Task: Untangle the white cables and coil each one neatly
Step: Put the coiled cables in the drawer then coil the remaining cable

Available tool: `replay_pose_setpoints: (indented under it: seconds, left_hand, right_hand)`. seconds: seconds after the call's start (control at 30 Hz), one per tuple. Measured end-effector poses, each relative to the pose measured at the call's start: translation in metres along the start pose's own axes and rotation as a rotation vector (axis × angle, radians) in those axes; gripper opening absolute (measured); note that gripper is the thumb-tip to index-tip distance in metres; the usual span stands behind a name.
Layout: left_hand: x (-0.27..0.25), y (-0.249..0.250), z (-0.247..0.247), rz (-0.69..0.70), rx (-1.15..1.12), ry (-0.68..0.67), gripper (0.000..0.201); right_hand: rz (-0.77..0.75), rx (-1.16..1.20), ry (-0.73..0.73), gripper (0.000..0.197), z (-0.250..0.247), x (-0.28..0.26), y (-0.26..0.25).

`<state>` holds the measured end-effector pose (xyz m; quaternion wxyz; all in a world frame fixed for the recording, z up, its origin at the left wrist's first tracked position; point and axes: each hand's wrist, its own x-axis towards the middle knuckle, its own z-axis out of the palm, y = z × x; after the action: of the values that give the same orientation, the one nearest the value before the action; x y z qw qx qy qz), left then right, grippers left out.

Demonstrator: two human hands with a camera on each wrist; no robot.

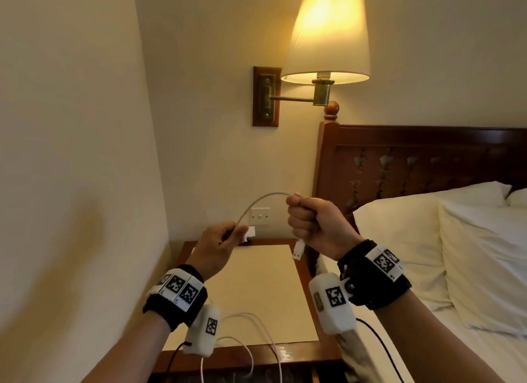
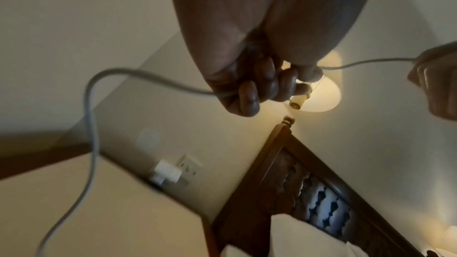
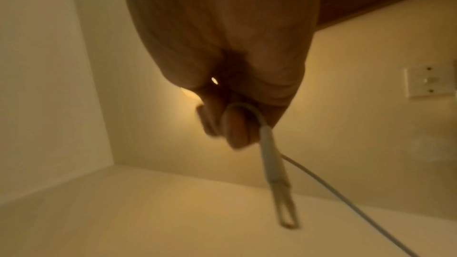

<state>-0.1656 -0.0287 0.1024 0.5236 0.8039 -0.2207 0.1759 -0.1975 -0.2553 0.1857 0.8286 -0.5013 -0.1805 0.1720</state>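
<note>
Head view: white cable (image 1: 258, 204) arcs between left hand (image 1: 219, 245) and right hand (image 1: 313, 223).

Inside the right hand (image 1: 312, 224), hidden: the white cable (image 1: 258, 201) between fist top and USB plug (image 1: 298, 250). Past the left hand (image 2: 249, 85), cut off at the lower edge in the left wrist view. Below both wrists, blurred: loose pale cables (image 1: 256, 337), ends out of frame.
</note>
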Motion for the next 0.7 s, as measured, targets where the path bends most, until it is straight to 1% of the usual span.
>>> replay_pose_setpoints:
  seconds: [0.07, 0.1, 0.13, 0.2, 0.23, 0.3, 0.33, 0.37, 0.4, 0.47, 0.53, 0.6, 0.7]
  left_hand:
    - [-0.023, -0.017, 0.008, -0.111, -0.093, -0.037, 0.038]
    - [-0.035, -0.021, 0.011, -0.148, -0.129, -0.056, 0.042]
    - [-0.045, -0.026, 0.014, -0.152, -0.120, -0.060, 0.045]
    - [-0.055, -0.018, 0.018, -0.080, 0.079, -0.079, 0.048]
    - [-0.055, -0.003, 0.020, -0.040, 0.208, -0.151, 0.048]
    - [-0.048, 0.038, 0.027, 0.076, 0.513, -0.362, 0.050]
    - [-0.043, 0.060, 0.029, 0.136, 0.617, -0.405, 0.049]
    - [-0.037, 0.081, 0.027, 0.199, 0.658, -0.386, 0.048]
    - [-0.030, 0.098, 0.023, 0.265, 0.672, -0.325, 0.046]
    - [-0.016, 0.120, 0.013, 0.385, 0.725, -0.152, 0.043]
    - [-0.005, 0.127, 0.003, 0.431, 0.759, 0.019, 0.043]
    - [0.004, 0.124, -0.004, 0.451, 0.734, 0.128, 0.036]
    - [0.011, 0.109, -0.010, 0.436, 0.655, 0.178, 0.032]
  right_hand:
    - [-0.083, 0.074, 0.029, 0.020, -0.006, 0.001, -0.016]
    - [-0.105, 0.053, 0.046, 0.023, -0.010, 0.000, -0.024]
    - [-0.117, 0.010, 0.060, 0.026, -0.013, -0.002, -0.030]
    - [-0.128, -0.105, 0.083, 0.029, -0.018, -0.005, -0.033]
    - [-0.132, -0.176, 0.091, 0.029, -0.018, -0.004, -0.031]
    - [-0.126, -0.352, 0.092, 0.029, -0.015, 0.000, -0.023]
    - [-0.114, -0.436, 0.079, 0.029, -0.012, 0.001, -0.018]
    - [-0.097, -0.502, 0.059, 0.029, -0.009, 0.001, -0.014]
    - [-0.080, -0.555, 0.037, 0.029, -0.005, 0.000, -0.011]
    - [-0.076, -0.643, -0.009, 0.030, 0.002, -0.005, -0.007]
    - [-0.102, -0.648, -0.060, 0.032, 0.006, -0.010, -0.002]
    - [-0.108, -0.515, -0.098, 0.034, 0.007, -0.012, 0.001]
    - [-0.061, -0.165, -0.200, 0.028, 0.007, -0.013, 0.004]
